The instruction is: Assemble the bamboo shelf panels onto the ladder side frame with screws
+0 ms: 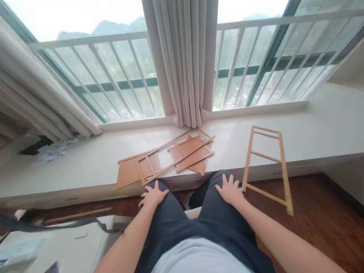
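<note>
My left hand (153, 196) rests with spread fingers on my left knee, holding nothing. On the other knee lies my right hand (229, 189), its fingers also apart and nothing in it. Just beyond my knees, a loose pile of wooden panels (196, 151) and a narrow wooden frame (176, 165) with crossbars overlap on the white window ledge. A second ladder-like wooden frame (282, 161) is to the right of my right hand. Its far end is over the ledge and its near end sticks out past the ledge's edge.
The white ledge (91, 163) runs along the windows, with a grey curtain (184, 57) hanging at its middle and another curtain (36, 83) at left. Crumpled plastic (55, 149) lies on its left part. A white surface (82, 242) stands at lower left, beside a dark strap (62, 225).
</note>
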The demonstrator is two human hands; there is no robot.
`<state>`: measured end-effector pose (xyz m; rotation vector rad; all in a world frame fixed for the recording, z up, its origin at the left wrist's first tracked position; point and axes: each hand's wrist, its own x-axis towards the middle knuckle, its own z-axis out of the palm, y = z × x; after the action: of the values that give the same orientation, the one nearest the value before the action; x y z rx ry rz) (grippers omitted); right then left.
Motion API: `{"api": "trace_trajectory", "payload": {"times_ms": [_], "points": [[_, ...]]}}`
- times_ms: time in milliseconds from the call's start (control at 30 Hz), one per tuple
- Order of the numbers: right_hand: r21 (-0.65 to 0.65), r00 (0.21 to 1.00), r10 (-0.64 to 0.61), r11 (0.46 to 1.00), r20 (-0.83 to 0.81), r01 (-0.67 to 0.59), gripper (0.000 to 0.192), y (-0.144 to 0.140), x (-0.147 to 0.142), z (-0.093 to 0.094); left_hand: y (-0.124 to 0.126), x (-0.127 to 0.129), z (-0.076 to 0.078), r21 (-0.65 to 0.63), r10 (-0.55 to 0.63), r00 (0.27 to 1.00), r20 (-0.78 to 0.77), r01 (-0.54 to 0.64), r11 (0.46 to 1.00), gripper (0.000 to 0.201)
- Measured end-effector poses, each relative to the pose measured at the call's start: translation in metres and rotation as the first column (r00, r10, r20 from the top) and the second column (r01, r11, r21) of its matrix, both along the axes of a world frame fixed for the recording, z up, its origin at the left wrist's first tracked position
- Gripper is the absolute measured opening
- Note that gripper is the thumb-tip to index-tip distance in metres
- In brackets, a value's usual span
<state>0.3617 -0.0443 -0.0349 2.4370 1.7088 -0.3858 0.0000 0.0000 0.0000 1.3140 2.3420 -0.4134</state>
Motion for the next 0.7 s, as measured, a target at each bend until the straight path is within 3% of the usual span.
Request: {"api": "trace_trajectory", "payload": {"times_ms": [200, 333, 567, 700], "points": [[0.046, 0.998, 0.057, 0.997, 0.027, -0.058, 0.074, 0.045, -0.001, -0.009, 0.025, 0.004, -0.02, 0.067, -0.024, 0.988, -0.152, 0.035, 0.997, 0.075], [0.037, 0.996, 0.073, 0.997, 0.042, -0.074, 0.08, 0.066, -0.007, -0.015, 0.03, 0.008, -0.023, 0.138, -0.055, 0.978, -0.2, 0.084, 0.987, 0.066], [0.002, 0.992, 0.096, 0.995, 0.077, -0.097, 0.078, 0.084, -0.022, -0.016, 0.033, 0.003, -0.025, 0.171, -0.065, 0.981, -0.183, 0.096, 0.98, 0.059], [0.034, 0.989, 0.097, 0.994, 0.116, -0.101, 0.078, 0.087, -0.027, -0.019, 0.033, 0.001, -0.025, 0.269, -0.071, 0.985, -0.158, 0.112, 0.957, 0.053]]}}
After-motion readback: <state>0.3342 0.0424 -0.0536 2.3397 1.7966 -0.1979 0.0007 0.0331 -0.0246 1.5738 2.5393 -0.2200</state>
